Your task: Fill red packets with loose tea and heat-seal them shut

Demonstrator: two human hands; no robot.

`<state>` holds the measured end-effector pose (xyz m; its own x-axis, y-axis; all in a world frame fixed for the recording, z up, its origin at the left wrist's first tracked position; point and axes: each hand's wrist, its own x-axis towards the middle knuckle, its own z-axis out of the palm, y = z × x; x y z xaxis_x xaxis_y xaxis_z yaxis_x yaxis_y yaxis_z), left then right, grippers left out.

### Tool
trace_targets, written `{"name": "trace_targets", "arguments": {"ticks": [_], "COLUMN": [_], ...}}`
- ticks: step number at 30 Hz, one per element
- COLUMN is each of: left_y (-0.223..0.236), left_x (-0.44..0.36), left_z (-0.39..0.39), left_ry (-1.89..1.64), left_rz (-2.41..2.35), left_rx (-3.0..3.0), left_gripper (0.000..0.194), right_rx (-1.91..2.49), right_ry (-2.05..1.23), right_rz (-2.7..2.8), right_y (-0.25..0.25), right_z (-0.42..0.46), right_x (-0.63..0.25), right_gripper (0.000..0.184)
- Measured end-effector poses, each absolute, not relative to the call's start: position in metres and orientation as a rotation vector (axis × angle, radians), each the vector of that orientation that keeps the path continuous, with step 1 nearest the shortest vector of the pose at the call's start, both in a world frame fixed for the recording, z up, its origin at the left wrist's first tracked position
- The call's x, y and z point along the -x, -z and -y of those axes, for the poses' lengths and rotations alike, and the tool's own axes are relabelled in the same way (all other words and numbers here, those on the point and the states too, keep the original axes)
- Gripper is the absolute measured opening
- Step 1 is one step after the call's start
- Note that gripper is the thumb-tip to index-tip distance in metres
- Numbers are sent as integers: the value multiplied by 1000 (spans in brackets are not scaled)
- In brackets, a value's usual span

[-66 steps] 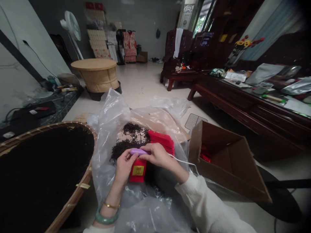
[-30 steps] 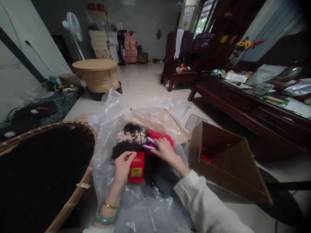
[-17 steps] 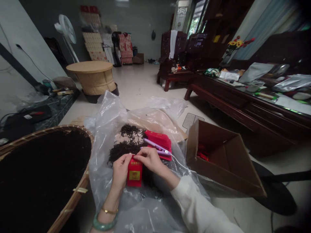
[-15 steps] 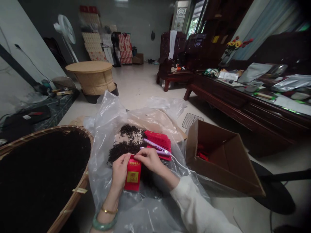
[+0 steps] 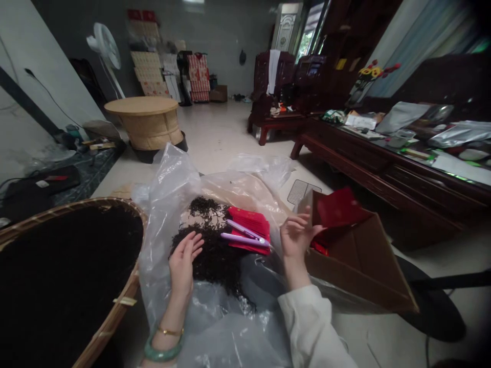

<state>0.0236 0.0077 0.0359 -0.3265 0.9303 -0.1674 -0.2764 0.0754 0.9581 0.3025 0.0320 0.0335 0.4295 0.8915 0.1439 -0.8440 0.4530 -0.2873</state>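
Note:
My left hand (image 5: 184, 261) is open, its fingers stretched over the edge of a heap of dark dry tea leaves (image 5: 218, 260) on clear plastic sheeting. It holds nothing. At the near side of the cardboard box (image 5: 356, 266) is my right hand (image 5: 297, 237), open with fingers apart. A red packet (image 5: 339, 205), blurred by motion, is in the air over the box, apart from my fingers. Several red packets lie inside the box, partly hidden by its wall. A purple hand-held sealer (image 5: 247, 240), its two arms apart, rests on a fanned stack of red packets (image 5: 251, 220).
A round woven tray (image 5: 128, 301) full of dark leaves stands at left. Plastic sheeting (image 5: 172, 174) rises around the heap. Behind the box are a wire rack (image 5: 303, 191) and a long dark wooden table (image 5: 368, 158). A round-topped basket (image 5: 143, 120) stands farther back.
The red packet left both hands' grip and is now over the box. My right hand moved right and opened; my left hand let go and opened. The sealer was laid on the stack earlier.

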Motion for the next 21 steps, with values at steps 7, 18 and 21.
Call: {"name": "trace_targets", "arguments": {"ticks": [7,18,21], "left_y": [-30,-22,-21], "left_x": [-27,-24,-25], "left_z": [-10,-10,-10], "left_ry": [-1392,-1331,-1323], "left_rz": [-1319,-1313,-1315], "left_rx": [-773,-781,-772], "left_gripper": [49,47,47], "right_rx": [1521,2037,2025], "right_ry": [-789,-569,-570], "right_rz": [1207,1741,1804], "right_y": [-24,-22,-23], "right_z": [-78,-98,-96], "right_x": [-274,-267,-270], "right_gripper": [55,34,29]}}
